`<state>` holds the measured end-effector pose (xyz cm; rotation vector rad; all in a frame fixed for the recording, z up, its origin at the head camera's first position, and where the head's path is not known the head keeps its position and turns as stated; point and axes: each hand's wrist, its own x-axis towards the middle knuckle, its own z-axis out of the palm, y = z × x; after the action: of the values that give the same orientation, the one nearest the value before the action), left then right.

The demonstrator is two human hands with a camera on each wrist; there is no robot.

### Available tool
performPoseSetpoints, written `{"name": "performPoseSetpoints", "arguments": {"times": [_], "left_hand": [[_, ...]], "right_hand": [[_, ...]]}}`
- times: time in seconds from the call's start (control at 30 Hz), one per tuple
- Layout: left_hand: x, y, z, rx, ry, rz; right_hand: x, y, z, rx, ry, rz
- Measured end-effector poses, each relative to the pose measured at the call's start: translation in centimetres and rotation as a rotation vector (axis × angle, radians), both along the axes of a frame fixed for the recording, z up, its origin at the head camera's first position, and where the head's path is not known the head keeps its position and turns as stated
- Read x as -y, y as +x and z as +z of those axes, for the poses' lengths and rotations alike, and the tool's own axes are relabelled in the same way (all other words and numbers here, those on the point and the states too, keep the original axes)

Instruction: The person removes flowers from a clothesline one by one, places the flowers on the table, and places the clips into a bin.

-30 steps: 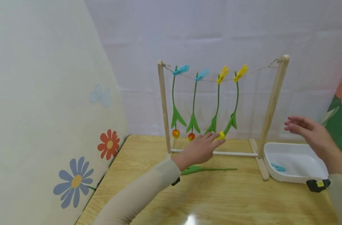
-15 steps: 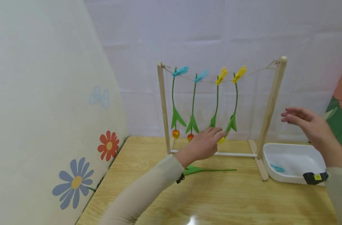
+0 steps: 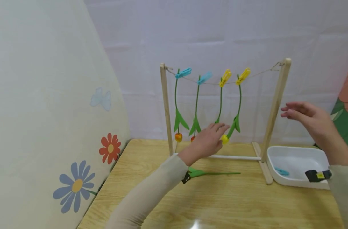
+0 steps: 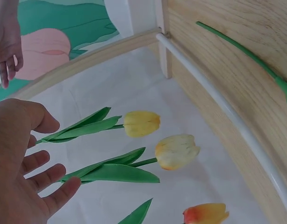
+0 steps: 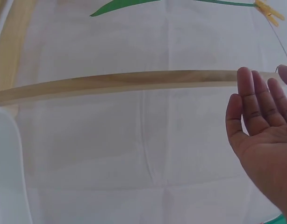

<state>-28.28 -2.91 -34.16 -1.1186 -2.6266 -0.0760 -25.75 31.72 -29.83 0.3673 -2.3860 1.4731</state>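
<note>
Several artificial tulips hang head down from a string. Two blue clothespins [image 3: 183,73] clip the left stems and two yellow clothespins [image 3: 243,76] the right ones. My left hand [image 3: 209,141], fingers loosely spread, is in front of the lower blooms; it hides the third bloom in the head view. The left wrist view shows that pale tulip [image 4: 176,151] beside the yellow tulip [image 4: 141,123], its leaves near my fingertips. My right hand [image 3: 314,122], fingers loosely bent and holding nothing, hovers right of the frame's right post [image 3: 277,108].
Another tulip [image 3: 219,173] lies on the table before the rack, its bloom end hidden by my left arm. At right stands a white tray [image 3: 298,151] with a blue clothespin [image 3: 281,171] inside. A white rod [image 3: 239,157] joins the posts low down.
My left hand has risen slightly in front of the tulips. My right hand has moved up and left, nearer the right post. The clothespins and hanging stems stay in place.
</note>
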Motion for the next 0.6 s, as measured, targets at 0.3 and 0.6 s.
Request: {"name": "performPoseSetpoints", "arguments": {"times": [0.3, 0.6], "left_hand": [[-0.3, -0.7, 0.5, -0.003, 0.098, 0.01], [-0.7, -1.5, 0.9, 0.002, 0.199, -0.011]], "right_hand": [[1.1, -0.3, 1.8, -0.03, -0.03, 0.045], [2.3, -0.8, 3.4, -0.072, -0.133, 0.121]]}}
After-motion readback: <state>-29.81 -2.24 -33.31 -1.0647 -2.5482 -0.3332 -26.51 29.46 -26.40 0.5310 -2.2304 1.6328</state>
